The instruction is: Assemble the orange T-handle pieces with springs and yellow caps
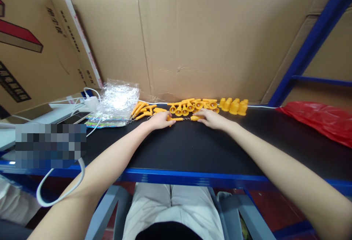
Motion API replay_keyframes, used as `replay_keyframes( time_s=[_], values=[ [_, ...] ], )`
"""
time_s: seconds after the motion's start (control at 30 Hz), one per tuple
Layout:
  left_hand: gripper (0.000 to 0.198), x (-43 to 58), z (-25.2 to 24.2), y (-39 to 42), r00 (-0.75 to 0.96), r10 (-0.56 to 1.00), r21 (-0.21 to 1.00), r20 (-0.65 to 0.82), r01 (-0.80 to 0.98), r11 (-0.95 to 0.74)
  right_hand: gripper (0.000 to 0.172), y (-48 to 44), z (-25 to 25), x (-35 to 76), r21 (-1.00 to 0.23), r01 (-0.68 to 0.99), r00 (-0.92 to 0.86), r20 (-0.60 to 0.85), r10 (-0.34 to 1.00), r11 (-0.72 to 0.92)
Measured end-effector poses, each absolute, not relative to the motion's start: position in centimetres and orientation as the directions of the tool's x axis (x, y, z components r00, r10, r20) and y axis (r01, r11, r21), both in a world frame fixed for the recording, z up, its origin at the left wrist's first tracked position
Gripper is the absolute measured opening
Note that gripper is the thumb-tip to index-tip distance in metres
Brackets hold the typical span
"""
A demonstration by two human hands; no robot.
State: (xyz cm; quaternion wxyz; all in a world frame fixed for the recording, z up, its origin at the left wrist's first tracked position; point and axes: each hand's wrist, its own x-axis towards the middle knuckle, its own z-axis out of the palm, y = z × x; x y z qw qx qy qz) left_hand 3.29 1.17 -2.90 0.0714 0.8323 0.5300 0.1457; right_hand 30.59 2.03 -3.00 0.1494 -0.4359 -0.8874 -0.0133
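yellow plastic rod lies at frame centre on the black desk, long axis left-right; left hand pinches its left end, right hand pinches a yellow piece just beside its right end.

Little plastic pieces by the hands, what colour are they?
The little plastic pieces are yellow-orange, seen best in the head view.

Bright, even light — sharp centre, wide-angle bowing at edges.

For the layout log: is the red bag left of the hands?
No, the red bag lies at the right end of the black bench top, beyond the right hand.
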Motion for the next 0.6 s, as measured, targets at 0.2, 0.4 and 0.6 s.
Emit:
replay_keyframes(
  time_s=[0.2,0.4,0.6],
  values=[
    [0.040,3.5,-2.4,0.8,0.377,0.914,0.311,0.148,0.860,-0.405,0.037,2.8,-3.3,31.0,-0.203,0.732,-0.586,0.298,0.753,0.650],
    [0.033,3.5,-2.5,1.0,0.312,0.938,0.433,0.148,0.832,-0.346,0.037,3.2,-3.7,31.1,-0.278,0.689,-0.587,0.326,0.741,0.669],
    [0.030,3.9,-2.7,0.7,0.327,0.933,0.494,0.149,0.793,-0.357,0.036,2.4,-3.7,29.8,-0.293,0.632,-0.623,0.360,0.695,0.718]
  ],
)
